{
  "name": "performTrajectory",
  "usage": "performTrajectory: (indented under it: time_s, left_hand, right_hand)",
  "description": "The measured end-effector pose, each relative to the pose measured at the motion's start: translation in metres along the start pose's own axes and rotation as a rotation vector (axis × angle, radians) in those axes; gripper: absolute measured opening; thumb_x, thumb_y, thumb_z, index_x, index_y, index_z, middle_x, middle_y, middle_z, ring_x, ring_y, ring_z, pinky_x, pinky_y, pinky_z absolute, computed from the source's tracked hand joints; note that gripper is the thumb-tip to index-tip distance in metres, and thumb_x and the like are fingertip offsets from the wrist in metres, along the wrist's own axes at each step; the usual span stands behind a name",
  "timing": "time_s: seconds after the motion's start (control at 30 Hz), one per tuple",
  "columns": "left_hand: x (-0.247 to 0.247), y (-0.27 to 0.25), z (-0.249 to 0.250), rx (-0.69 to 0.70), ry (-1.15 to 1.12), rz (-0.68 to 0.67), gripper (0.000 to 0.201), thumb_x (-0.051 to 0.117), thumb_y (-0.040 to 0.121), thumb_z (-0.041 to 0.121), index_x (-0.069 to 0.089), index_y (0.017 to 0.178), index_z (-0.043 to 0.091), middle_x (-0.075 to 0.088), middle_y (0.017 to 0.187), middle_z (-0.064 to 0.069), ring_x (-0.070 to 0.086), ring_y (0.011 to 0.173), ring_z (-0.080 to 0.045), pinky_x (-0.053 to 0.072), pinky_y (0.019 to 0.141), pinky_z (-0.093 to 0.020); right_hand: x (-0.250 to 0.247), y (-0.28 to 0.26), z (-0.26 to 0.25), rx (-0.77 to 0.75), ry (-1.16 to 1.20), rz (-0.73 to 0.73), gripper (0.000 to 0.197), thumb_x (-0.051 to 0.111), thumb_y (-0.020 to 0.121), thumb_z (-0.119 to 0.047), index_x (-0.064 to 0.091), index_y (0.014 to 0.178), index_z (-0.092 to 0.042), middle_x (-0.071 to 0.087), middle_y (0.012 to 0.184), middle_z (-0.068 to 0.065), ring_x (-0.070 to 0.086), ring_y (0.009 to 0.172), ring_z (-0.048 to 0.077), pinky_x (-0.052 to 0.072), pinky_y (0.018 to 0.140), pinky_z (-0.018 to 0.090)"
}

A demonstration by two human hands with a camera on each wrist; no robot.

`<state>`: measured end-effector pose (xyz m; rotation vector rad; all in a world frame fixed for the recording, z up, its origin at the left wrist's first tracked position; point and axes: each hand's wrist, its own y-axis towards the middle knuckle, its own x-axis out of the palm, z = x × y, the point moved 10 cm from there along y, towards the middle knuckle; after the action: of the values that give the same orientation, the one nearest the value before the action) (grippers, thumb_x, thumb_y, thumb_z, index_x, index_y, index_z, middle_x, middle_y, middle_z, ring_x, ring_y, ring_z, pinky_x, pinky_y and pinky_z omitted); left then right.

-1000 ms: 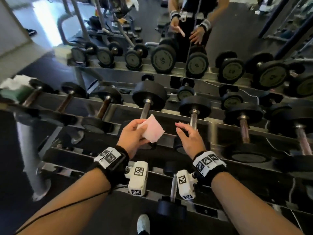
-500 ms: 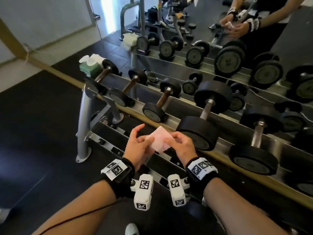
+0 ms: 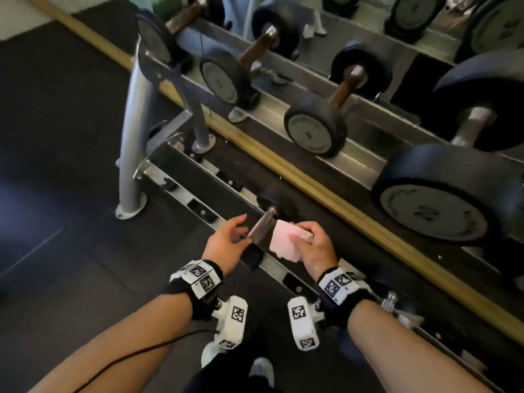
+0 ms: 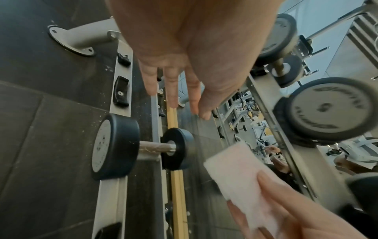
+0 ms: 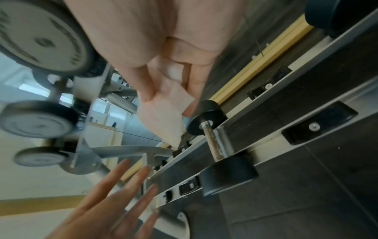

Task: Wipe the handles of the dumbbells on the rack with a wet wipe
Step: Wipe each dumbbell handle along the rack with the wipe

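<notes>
no words or numbers can be read here. the round end plates of the big dumbbells (image 3: 432,209) on the upper shelf have raised letters around the rim, but they are too blurry to make out. the white wrist boxes (image 3: 234,321) carry black and white square code marks, not words.

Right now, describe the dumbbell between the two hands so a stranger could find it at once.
Start at the grey steel dumbbell rack standing against the mirror and drop to its lowest tier, near the floor. The small dumbbell lies there alone across the rails. Its black heads are far smaller than those of the big dumbbells on the tier above.
</notes>
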<state>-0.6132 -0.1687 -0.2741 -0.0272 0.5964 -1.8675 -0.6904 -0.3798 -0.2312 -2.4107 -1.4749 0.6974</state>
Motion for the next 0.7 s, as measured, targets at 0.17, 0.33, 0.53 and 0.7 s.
performTrajectory:
  time_s: [0.17, 0.33, 0.53, 0.7]
  left_hand:
    - [-0.007, 0.056, -0.09, -0.028, 0.179, 0.076, 0.059, 0.075, 0.084, 0.016, 0.053, 0.137, 0.03, 0.063, 0.123, 0.005, 0.059, 0.121, -0.017, 0.044, 0.107, -0.034]
    - [0.003, 0.104, -0.134, 0.007, 0.295, 0.04, 0.081, 0.082, 0.076, 0.042, 0.042, 0.145, 0.035, 0.05, 0.144, 0.007, 0.046, 0.134, -0.017, 0.037, 0.108, -0.031]
    - [0.01, 0.144, -0.165, 0.01, 0.327, -0.056, 0.08, 0.086, 0.063, 0.053, 0.054, 0.134, 0.035, 0.06, 0.127, 0.017, 0.055, 0.119, -0.003, 0.039, 0.095, -0.016]
    - [0.003, 0.151, -0.167, 0.048, 0.287, -0.069, 0.069, 0.085, 0.059, 0.056, 0.063, 0.123, 0.039, 0.064, 0.117, 0.02, 0.058, 0.107, 0.004, 0.043, 0.093, -0.015]
  right_hand:
    - [0.026, 0.074, 0.067, -0.017, -0.288, -0.102, 0.017, 0.066, 0.087, -0.005, 0.072, 0.096, -0.018, 0.071, 0.104, 0.01, 0.067, 0.093, 0.025, 0.056, 0.084, 0.029]
    - [0.057, 0.148, 0.077, -0.114, -0.489, -0.085, 0.029, 0.06, 0.092, -0.022, 0.071, 0.118, -0.029, 0.071, 0.112, -0.003, 0.065, 0.104, 0.019, 0.053, 0.097, 0.037]
    - [0.13, 0.192, 0.068, -0.486, -0.749, -0.201, 0.027, 0.061, 0.095, -0.026, 0.07, 0.119, -0.032, 0.072, 0.105, -0.013, 0.061, 0.089, 0.003, 0.042, 0.075, 0.008]
    - [0.165, 0.189, 0.101, -0.697, -1.196, -0.498, 0.041, 0.05, 0.098, -0.012, 0.057, 0.136, -0.026, 0.05, 0.147, -0.007, 0.043, 0.138, 0.012, 0.031, 0.115, 0.028]
